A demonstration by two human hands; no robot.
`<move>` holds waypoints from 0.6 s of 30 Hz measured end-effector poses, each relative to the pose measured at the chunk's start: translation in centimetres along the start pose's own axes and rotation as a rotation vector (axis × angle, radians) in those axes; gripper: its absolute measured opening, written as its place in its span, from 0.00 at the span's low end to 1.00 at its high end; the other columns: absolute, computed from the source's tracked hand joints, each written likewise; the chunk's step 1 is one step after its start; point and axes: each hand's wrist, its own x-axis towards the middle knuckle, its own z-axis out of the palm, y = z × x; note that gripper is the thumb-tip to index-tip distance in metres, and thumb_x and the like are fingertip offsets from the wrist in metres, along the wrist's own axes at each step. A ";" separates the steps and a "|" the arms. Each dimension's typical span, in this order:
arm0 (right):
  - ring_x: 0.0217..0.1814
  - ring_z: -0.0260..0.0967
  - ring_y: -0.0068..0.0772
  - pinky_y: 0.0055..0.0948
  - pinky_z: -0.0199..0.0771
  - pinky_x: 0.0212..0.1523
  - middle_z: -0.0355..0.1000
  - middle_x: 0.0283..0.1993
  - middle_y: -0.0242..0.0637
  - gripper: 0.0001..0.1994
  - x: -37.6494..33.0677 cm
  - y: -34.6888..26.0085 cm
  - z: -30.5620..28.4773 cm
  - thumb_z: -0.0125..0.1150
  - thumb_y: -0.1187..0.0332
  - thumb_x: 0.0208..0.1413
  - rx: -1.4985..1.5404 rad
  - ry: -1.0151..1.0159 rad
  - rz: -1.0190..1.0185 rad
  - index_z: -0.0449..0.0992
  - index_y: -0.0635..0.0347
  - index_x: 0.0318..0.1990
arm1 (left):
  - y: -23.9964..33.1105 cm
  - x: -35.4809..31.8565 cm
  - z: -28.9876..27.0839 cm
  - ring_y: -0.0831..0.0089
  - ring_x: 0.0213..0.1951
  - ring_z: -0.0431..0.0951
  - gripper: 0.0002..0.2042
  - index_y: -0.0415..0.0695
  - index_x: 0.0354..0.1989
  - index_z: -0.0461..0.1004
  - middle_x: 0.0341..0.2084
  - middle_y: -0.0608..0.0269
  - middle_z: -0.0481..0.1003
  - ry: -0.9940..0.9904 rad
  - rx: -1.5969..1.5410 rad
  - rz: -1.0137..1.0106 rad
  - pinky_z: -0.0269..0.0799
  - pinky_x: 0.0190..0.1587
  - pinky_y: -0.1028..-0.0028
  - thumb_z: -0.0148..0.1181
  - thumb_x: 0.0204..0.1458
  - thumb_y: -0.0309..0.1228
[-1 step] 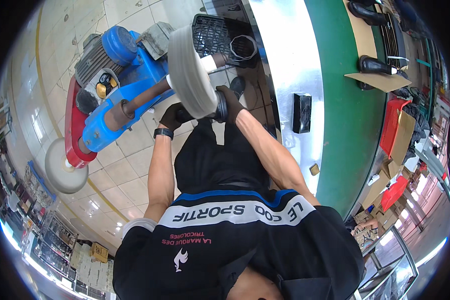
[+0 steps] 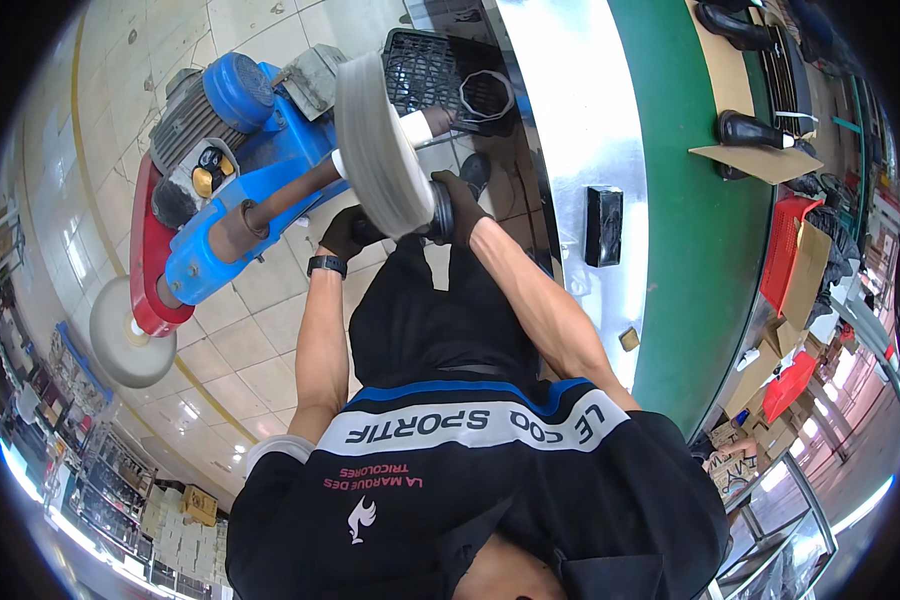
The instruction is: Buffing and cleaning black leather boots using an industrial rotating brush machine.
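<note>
In black gloves, both my hands grip a black shoe [image 2: 440, 215] from its two sides, under the pale buffing wheel [image 2: 378, 150]. My left hand [image 2: 343, 234], with a black watch at the wrist, is closed on the left end. My right hand [image 2: 461, 205] is wrapped round the right end, beside the wheel's lower rim. The wheel hides the middle of the shoe, so I cannot tell whether they touch. Streaks on the wheel's face look like spinning. It sits on the brown shaft [image 2: 295, 192] of a blue polishing machine [image 2: 205, 262].
A second pale wheel [image 2: 130, 332] is at the machine's left end, past a red guard [image 2: 155, 305]. Behind the main wheel stands a black plastic crate [image 2: 425, 65]. To the right, a black block [image 2: 603, 226] lies on a metal-topped green bench [image 2: 690, 250]; black shoes [image 2: 750, 130] lie beyond.
</note>
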 end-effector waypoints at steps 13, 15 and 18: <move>0.27 0.68 0.29 0.38 0.66 0.32 0.72 0.25 0.26 0.17 3.6 -3.5 1.5 0.47 0.44 0.46 0.111 0.056 0.136 0.72 0.44 0.25 | 2.7 3.2 -2.1 0.67 0.56 0.62 0.23 0.43 0.56 0.59 0.55 0.58 0.62 -0.081 0.957 0.099 0.57 0.57 0.72 0.54 0.51 0.30; 0.27 0.68 0.29 0.38 0.66 0.32 0.72 0.25 0.26 0.17 3.3 -3.6 1.7 0.47 0.44 0.46 0.114 0.059 0.130 0.73 0.43 0.26 | 2.9 3.4 -1.6 0.71 0.62 0.53 0.24 0.44 0.63 0.50 0.64 0.62 0.52 -0.173 1.206 -0.026 0.47 0.63 0.75 0.45 0.59 0.33; 0.27 0.69 0.29 0.38 0.66 0.32 0.73 0.26 0.26 0.17 5.6 -3.2 -0.6 0.48 0.43 0.46 0.125 0.044 0.083 0.73 0.44 0.28 | 3.2 3.1 1.0 0.71 0.62 0.52 0.24 0.44 0.63 0.50 0.64 0.63 0.50 -0.169 1.391 -0.143 0.47 0.63 0.75 0.44 0.59 0.34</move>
